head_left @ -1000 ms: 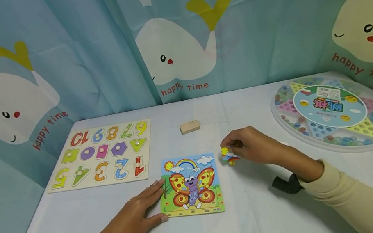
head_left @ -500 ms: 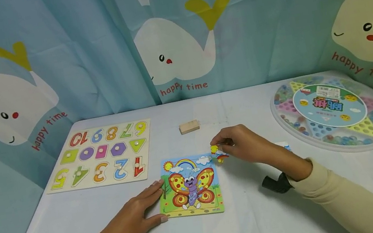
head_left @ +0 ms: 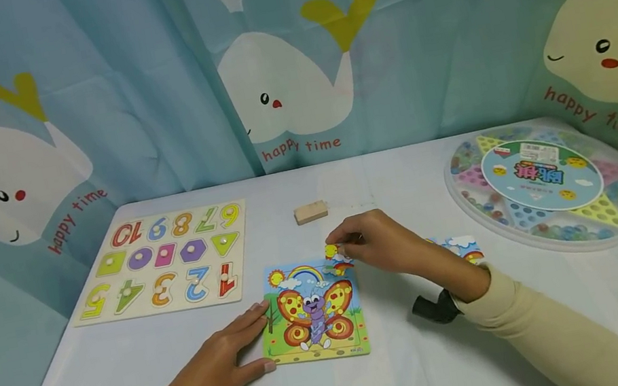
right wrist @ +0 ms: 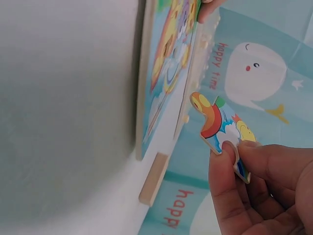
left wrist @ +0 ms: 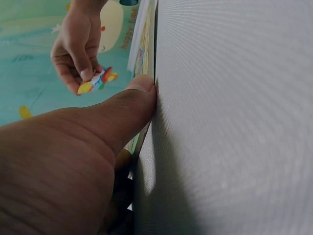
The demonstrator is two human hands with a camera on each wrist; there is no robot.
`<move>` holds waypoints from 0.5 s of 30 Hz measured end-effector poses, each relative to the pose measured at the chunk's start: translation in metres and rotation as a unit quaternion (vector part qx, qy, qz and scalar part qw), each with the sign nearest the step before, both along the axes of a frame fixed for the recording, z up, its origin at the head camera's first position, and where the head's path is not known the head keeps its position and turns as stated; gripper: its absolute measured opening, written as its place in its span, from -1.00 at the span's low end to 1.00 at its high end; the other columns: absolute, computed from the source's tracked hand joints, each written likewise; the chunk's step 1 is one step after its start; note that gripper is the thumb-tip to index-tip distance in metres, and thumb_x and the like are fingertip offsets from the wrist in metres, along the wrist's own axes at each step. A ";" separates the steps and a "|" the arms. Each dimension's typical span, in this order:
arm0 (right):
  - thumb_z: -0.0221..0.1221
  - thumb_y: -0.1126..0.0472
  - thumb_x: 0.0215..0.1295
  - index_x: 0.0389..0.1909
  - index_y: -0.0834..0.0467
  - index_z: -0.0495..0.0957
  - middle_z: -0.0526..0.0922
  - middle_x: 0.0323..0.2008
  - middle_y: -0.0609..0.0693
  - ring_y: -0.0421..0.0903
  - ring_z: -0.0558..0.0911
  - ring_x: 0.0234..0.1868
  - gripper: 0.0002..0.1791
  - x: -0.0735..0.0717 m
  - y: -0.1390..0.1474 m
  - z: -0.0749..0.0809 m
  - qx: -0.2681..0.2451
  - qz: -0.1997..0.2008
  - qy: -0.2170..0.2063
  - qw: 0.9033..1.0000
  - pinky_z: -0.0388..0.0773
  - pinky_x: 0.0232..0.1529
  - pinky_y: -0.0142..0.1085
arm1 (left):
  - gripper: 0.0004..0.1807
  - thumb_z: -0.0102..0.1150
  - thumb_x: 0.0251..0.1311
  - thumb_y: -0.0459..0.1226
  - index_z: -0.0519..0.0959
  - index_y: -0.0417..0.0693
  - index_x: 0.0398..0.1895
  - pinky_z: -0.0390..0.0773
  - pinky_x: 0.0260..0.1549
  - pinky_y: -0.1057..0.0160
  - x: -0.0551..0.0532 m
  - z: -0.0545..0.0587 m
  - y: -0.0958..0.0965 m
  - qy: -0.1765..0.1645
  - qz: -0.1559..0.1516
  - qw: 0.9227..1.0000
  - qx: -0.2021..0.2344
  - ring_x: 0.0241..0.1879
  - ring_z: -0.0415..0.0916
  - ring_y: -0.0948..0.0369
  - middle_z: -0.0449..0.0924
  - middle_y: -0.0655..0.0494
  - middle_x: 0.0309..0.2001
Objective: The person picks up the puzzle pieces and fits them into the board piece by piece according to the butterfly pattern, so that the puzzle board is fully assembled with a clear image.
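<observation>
A square butterfly puzzle board point(head_left: 315, 316) lies on the white table in front of the person. My left hand point(head_left: 215, 363) rests at its left side, fingers straight and the thumb point(left wrist: 139, 93) touching the board's edge. Between thumb and fingertips my right hand point(head_left: 383, 245) pinches a jigsaw piece point(right wrist: 220, 125) with a cloud, red and yellow shapes and a knobbed outline. In the head view that piece overlaps the board's top right corner; the right wrist view shows it raised off the board.
A number-and-shape board point(head_left: 160, 264) lies at the left. Behind the puzzle is a small wooden block point(head_left: 310, 212). Other jigsaw pieces point(head_left: 468, 248) lie partly behind the right forearm. A round Chinese checkers set point(head_left: 550, 185) sits at the back right, before a whale-print curtain point(head_left: 158, 109).
My right hand has moved left with the jigsaw piece, from beside the puzzle board to over its top right corner. More pieces show behind the right forearm. The left hand stays put.
</observation>
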State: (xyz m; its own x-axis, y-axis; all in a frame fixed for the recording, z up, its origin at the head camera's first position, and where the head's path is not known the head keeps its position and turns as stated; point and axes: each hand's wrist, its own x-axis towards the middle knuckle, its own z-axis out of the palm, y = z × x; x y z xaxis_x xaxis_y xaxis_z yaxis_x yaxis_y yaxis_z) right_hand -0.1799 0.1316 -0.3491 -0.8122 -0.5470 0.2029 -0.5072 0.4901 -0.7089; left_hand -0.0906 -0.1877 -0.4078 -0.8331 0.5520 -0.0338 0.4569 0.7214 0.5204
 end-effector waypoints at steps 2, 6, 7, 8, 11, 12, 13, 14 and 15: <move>0.21 0.46 0.25 -0.13 0.27 0.68 0.70 -0.28 -0.03 -0.18 0.61 -0.31 -0.80 0.000 -0.004 0.000 -0.001 0.000 -0.005 1.000 0.62 -0.27 -0.33 | -0.21 0.30 0.16 0.07 0.37 -0.14 0.37 0.25 0.30 0.09 0.000 0.000 0.000 0.001 0.000 1.000 0.000 0.45 0.03 0.16 0.09 0.25 0.48; 0.23 0.43 0.26 -0.11 0.27 0.68 0.69 -0.31 -0.03 -0.18 0.61 -0.32 -0.80 0.000 -0.011 0.001 -0.001 0.002 -0.020 1.000 0.62 -0.28 -0.33 | -0.21 0.30 0.15 0.07 0.37 -0.14 0.38 0.25 0.30 0.08 0.000 0.000 0.000 0.001 0.001 1.000 -0.001 0.45 0.02 0.16 0.10 0.25 0.48; 0.23 0.43 0.26 -0.11 0.27 0.68 0.69 -0.32 -0.03 -0.18 0.61 -0.33 -0.80 0.000 -0.013 0.001 0.000 0.003 -0.024 1.000 0.62 -0.29 -0.34 | -0.20 0.30 0.15 0.07 0.36 -0.14 0.38 0.24 0.30 0.08 0.001 0.000 0.000 0.000 0.001 1.000 -0.001 0.45 0.02 0.16 0.10 0.24 0.48; 0.23 0.42 0.26 -0.11 0.27 0.68 0.69 -0.32 -0.03 -0.18 0.60 -0.33 -0.80 0.000 -0.015 0.001 0.001 0.004 -0.026 1.000 0.62 -0.30 -0.34 | -0.20 0.30 0.15 0.08 0.36 -0.14 0.38 0.24 0.30 0.08 0.001 0.000 0.000 -0.001 0.002 1.000 -0.002 0.45 0.02 0.16 0.10 0.24 0.48; 0.24 0.40 0.27 -0.11 0.26 0.68 0.69 -0.31 -0.03 -0.18 0.59 -0.33 -0.81 0.001 -0.019 0.001 0.003 0.006 -0.031 0.999 0.61 -0.30 -0.35 | -0.20 0.29 0.15 0.09 0.36 -0.13 0.38 0.24 0.30 0.07 0.001 0.001 0.000 -0.001 0.003 1.000 -0.004 0.45 0.03 0.16 0.10 0.24 0.48; 0.24 0.40 0.27 -0.11 0.26 0.68 0.69 -0.31 -0.03 -0.18 0.58 -0.33 -0.81 0.001 -0.021 0.001 0.005 0.007 -0.032 0.999 0.61 -0.30 -0.35 | -0.19 0.29 0.15 0.10 0.36 -0.13 0.38 0.24 0.30 0.07 0.001 0.001 0.000 -0.001 0.003 1.000 -0.004 0.45 0.03 0.16 0.10 0.23 0.48; 0.24 0.40 0.27 -0.11 0.26 0.68 0.69 -0.31 -0.04 -0.18 0.58 -0.33 -0.81 0.001 -0.022 0.001 0.006 0.008 -0.032 0.999 0.61 -0.30 -0.36 | -0.19 0.28 0.15 0.11 0.36 -0.13 0.38 0.24 0.30 0.07 0.001 0.001 0.000 -0.002 0.004 1.000 -0.005 0.45 0.03 0.16 0.10 0.24 0.48; 0.24 0.40 0.28 -0.11 0.26 0.68 0.69 -0.31 -0.05 -0.19 0.58 -0.33 -0.81 0.001 -0.023 0.000 0.006 0.009 -0.032 0.999 0.61 -0.30 -0.36 | -0.19 0.28 0.15 0.11 0.36 -0.12 0.38 0.24 0.30 0.07 0.001 0.001 0.000 -0.001 0.004 1.000 -0.005 0.45 0.03 0.16 0.10 0.24 0.48; 0.24 0.40 0.28 -0.11 0.26 0.68 0.69 -0.32 -0.06 -0.20 0.58 -0.33 -0.81 0.000 -0.025 0.000 0.007 0.011 -0.032 0.999 0.61 -0.30 -0.36 | -0.18 0.27 0.15 0.12 0.36 -0.12 0.38 0.24 0.30 0.07 0.001 0.001 0.000 -0.002 0.004 1.000 -0.007 0.45 0.03 0.16 0.10 0.24 0.48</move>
